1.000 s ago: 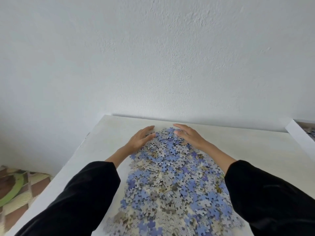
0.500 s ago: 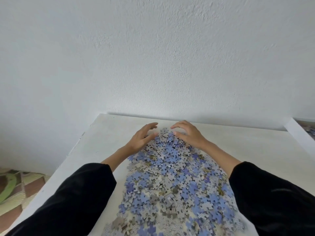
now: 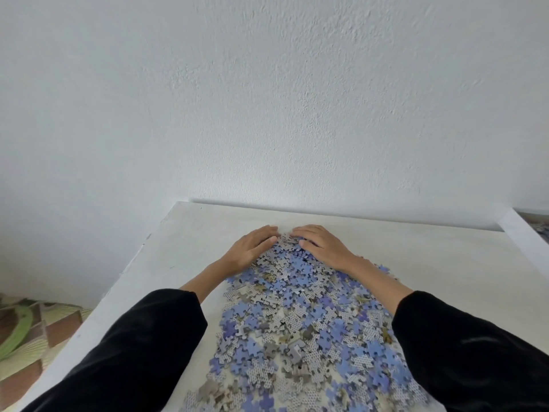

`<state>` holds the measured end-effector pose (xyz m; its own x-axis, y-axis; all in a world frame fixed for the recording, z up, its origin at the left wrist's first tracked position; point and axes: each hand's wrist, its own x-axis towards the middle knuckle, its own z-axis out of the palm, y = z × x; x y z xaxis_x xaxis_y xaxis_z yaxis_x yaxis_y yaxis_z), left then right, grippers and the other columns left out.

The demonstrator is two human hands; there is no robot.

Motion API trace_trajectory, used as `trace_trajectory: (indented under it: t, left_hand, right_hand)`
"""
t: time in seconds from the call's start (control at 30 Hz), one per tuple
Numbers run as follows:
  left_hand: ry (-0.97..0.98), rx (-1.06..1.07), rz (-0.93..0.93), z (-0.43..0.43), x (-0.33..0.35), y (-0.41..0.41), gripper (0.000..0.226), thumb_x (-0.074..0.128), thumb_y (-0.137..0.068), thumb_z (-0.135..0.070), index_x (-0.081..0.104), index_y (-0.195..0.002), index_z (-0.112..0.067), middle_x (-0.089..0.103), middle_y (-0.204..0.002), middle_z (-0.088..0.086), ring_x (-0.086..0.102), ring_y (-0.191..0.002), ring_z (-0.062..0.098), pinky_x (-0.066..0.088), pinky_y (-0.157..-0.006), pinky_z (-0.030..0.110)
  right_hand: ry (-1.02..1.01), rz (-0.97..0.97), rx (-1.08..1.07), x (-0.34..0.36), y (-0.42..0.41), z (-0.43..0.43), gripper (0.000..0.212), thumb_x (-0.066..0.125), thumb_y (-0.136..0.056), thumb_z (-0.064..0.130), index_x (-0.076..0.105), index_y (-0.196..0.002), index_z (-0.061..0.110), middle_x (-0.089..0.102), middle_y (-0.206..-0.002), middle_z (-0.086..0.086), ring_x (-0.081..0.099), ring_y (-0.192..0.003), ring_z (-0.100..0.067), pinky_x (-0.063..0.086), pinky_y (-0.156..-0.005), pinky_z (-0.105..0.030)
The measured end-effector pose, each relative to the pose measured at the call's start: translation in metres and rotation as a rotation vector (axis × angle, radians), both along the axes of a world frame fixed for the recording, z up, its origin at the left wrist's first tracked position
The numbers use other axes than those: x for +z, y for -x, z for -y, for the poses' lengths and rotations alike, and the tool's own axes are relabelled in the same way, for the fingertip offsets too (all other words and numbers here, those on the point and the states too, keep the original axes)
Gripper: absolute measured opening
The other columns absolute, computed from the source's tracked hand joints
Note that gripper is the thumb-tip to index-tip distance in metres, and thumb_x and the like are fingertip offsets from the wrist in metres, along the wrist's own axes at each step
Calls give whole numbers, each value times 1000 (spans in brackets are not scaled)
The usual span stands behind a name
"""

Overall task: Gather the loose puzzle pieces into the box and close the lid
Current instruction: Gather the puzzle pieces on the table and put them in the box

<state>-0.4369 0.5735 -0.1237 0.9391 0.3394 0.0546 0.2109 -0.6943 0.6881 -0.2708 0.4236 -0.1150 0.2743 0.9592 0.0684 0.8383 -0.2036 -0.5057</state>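
Observation:
A wide heap of loose blue and grey puzzle pieces covers the white table in front of me. My left hand lies palm down on the far left edge of the heap, fingers straight and together. My right hand lies palm down on the far right edge, fingertips almost meeting the left hand's. Both cup the far end of the heap. The white box shows only as a corner at the right edge, with some pieces inside. No lid is in view.
A white wall stands right behind the table's far edge. The table's left edge drops to a patterned floor at the lower left. Bare tabletop lies between the heap and the box.
Both hands have slid toward each other round the far end of the heap, so the fingertips nearly touch. The pieces there are bunched tighter.

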Motion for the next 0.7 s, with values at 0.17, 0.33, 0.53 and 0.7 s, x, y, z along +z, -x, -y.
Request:
trace_trajectory:
  t: [0.17,0.33,0.53,0.7]
  left_hand:
    - [4,-23,24,2,4,10,62,28,-88,-60,50,-132,-22,42,-144,-5,34,-126,2,25,-105,28]
    - [6,-11,10,4,21,31,70,31,-81,-67,47,-133,-21,49,-136,-4,46,-118,5,36,-101,30]
    - [-51,26,-33,4,21,87,73,36,-79,-74,45,-133,-26,42,-140,-7,38,-124,3,30,-108,31]
    - [-77,92,-113,29,10,129,99,19,-65,-91,35,-140,-29,24,-151,-3,24,-135,10,16,-112,34]
  right_hand:
    - [14,-8,-18,4,4,5,35,36,-99,19,49,-131,15,46,-138,-1,34,-130,-16,23,-105,-30]
    - [-15,-15,-63,15,5,19,35,37,-98,23,47,-132,19,45,-138,-1,34,-129,-17,26,-101,-30]
    - [-156,-52,-239,20,14,79,36,41,-97,29,48,-132,19,48,-136,-1,38,-128,-18,27,-102,-32]
    - [-98,47,-406,3,28,139,41,41,-97,31,44,-135,18,41,-142,-3,33,-133,-20,24,-111,-41]
